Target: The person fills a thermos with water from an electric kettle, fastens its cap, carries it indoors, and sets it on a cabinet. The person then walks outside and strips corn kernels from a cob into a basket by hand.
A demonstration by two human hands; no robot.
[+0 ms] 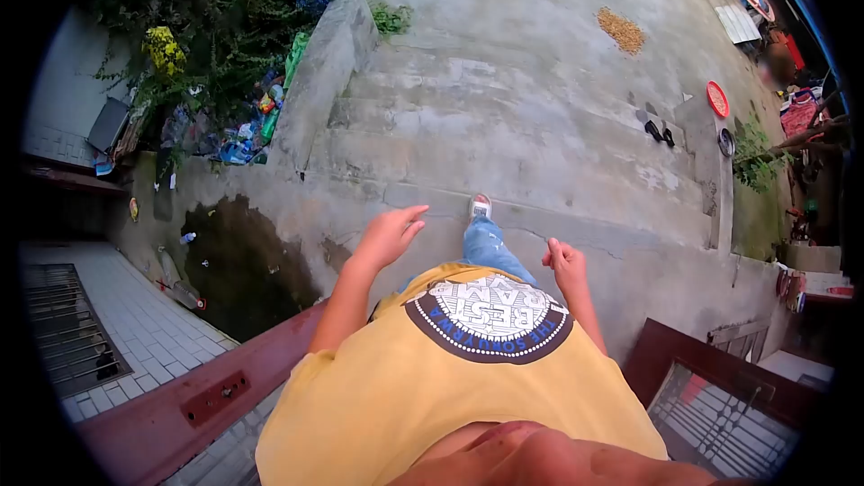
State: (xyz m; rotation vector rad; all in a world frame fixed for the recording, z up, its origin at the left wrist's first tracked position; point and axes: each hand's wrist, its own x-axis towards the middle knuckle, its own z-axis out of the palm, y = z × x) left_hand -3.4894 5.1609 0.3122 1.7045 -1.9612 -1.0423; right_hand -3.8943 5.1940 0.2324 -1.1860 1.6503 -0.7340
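Observation:
My left hand [391,236] hangs in the air in front of my body, its fingers stretched out and the thumb apart, with nothing in it. On the other side my right hand [564,263] is also raised, its fingers loosely curled in; no object shows in it. Between the hands are the blue jeans [495,245] of one leg and a light shoe [481,206] near the edge of the concrete steps [504,157]. Below them spreads my yellow T-shirt [468,396] with a printed round badge. Neither hand touches anything.
The steps lead to a concrete yard [504,0] with a heap of brown bits [621,31]. Dark shoes [659,133] lie on the right steps, near a red basin [717,99]. Left are a low wall [322,81], litter [238,139] and plants. Doors [225,396] stand behind.

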